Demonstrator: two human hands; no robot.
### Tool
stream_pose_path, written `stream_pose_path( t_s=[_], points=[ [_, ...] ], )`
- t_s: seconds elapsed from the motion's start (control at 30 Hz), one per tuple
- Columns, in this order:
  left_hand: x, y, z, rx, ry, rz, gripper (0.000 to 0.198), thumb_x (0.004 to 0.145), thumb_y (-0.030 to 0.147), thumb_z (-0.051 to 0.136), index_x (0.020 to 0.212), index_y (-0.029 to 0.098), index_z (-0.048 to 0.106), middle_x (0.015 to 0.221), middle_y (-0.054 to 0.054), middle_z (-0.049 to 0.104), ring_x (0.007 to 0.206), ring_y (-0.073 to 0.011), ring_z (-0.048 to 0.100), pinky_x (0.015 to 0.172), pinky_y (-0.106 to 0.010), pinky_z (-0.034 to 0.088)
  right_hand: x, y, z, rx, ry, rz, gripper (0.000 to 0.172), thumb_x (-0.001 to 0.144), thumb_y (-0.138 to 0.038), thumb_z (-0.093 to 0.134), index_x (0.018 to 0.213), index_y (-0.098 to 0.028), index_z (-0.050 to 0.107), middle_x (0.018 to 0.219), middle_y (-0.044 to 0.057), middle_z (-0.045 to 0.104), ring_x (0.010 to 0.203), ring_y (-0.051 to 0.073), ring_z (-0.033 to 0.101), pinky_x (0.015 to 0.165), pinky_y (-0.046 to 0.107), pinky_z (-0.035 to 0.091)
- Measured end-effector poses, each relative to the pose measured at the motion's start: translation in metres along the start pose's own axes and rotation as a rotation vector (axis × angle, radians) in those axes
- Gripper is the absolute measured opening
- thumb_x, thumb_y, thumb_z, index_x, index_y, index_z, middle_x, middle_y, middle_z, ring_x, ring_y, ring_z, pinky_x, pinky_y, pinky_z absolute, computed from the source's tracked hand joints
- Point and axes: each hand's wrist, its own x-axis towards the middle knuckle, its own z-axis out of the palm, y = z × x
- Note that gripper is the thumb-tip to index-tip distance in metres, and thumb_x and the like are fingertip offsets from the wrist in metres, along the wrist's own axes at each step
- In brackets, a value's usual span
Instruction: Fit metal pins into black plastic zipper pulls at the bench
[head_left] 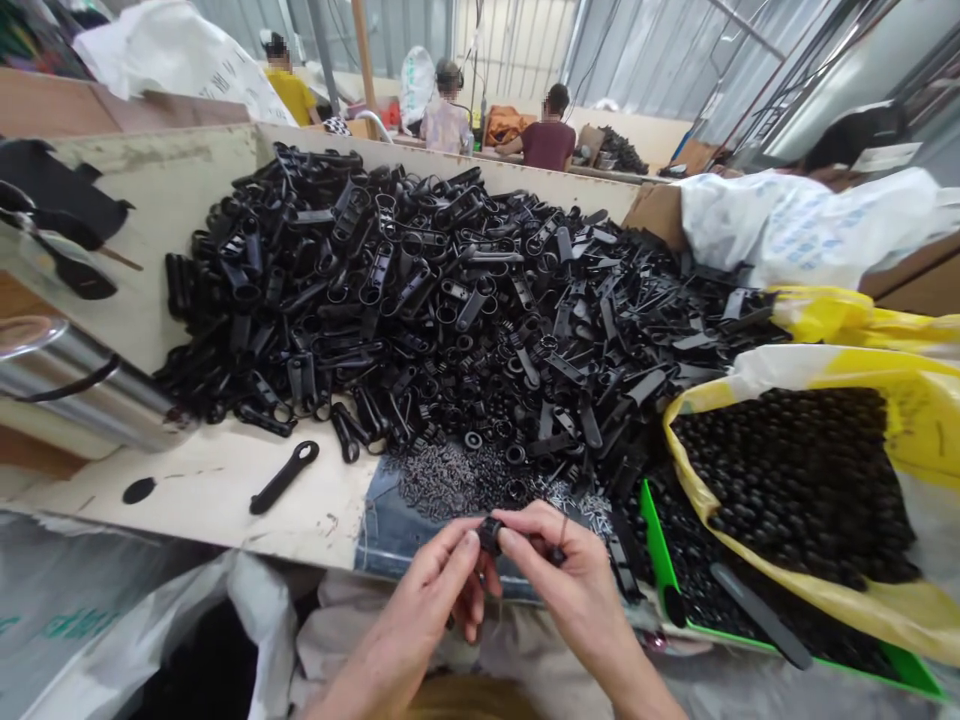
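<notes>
My left hand [442, 575] and my right hand [559, 570] meet at the front edge of the table. Between their thumbs and fingertips they pinch a small round black plastic part [490, 535]. Another small dark piece [556, 556] shows by the curled fingers of my right hand; its kind I cannot make out. Just beyond my hands lies a heap of small metal pins [442, 480] on blue denim cloth [386, 525]. Black plastic rings [473, 440] are scattered behind the pins. A single black plastic handle [283, 478] rests apart on the pale board to the left.
A large pile of black plastic handles [390, 260] fills the table. On the right stand a yellow-edged sack [750, 540] of black pieces and a green tray [660, 550]. A steel flask [97, 380] leans at left. An open white sack [255, 600] is below. Several people sit behind.
</notes>
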Motion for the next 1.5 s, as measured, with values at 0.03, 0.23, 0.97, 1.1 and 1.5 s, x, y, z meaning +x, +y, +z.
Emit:
stream_pose_path(
  t_s=[0.03,0.23,0.97,1.1,1.5],
  points=[
    [-0.002,-0.002,0.000,0.020,0.002,-0.007,0.057,0.082,0.071,0.070,0.102,0.017,0.068,0.072,-0.001,0.066,0.056,-0.0104,0.051,0.050,-0.021,0.043,-0.001,0.000,-0.001,0.001,-0.015,0.027,0.016,0.088,-0.033,0.074,0.094,-0.023,0.085,0.069,0.000,0.062,0.060,0.013,0.052,0.056,0.024,0.041],
    [-0.014,-0.003,0.000,-0.039,0.042,-0.046,0.051,0.088,0.064,0.067,0.113,0.019,0.069,0.082,-0.003,0.067,0.054,-0.0083,0.046,0.049,-0.020,0.031,-0.011,0.007,-0.002,-0.009,-0.031,0.199,0.028,0.086,-0.046,0.076,0.091,-0.020,0.085,0.073,0.004,0.072,0.062,0.016,0.055,0.058,0.026,0.043],
    [-0.015,-0.018,0.003,0.274,-0.016,0.056,0.053,0.095,0.056,0.059,0.133,0.019,0.058,0.074,0.004,0.054,0.057,-0.0096,0.037,0.052,-0.022,0.032,-0.042,0.010,0.027,0.034,0.223,0.222,0.026,0.085,-0.045,0.079,0.096,-0.022,0.084,0.088,0.008,0.082,0.073,0.021,0.076,0.066,0.025,0.062],
    [-0.015,-0.024,0.001,0.351,0.035,0.144,0.047,0.097,0.057,0.057,0.126,0.020,0.062,0.088,-0.003,0.066,0.080,-0.0174,0.059,0.067,-0.025,0.047,-0.050,0.019,0.032,0.021,0.286,0.178,0.024,0.087,-0.044,0.078,0.095,-0.022,0.084,0.093,0.008,0.082,0.079,0.023,0.077,0.073,0.028,0.064],
    [-0.011,-0.042,-0.002,0.640,0.156,0.340,0.036,0.103,0.051,0.045,0.119,0.023,0.062,0.112,-0.010,0.076,0.103,-0.0240,0.070,0.093,-0.034,0.052,-0.059,0.019,0.043,0.023,0.350,0.221,0.031,0.089,-0.048,0.075,0.095,-0.020,0.084,0.091,0.008,0.081,0.078,0.023,0.075,0.071,0.029,0.062]
  ],
)
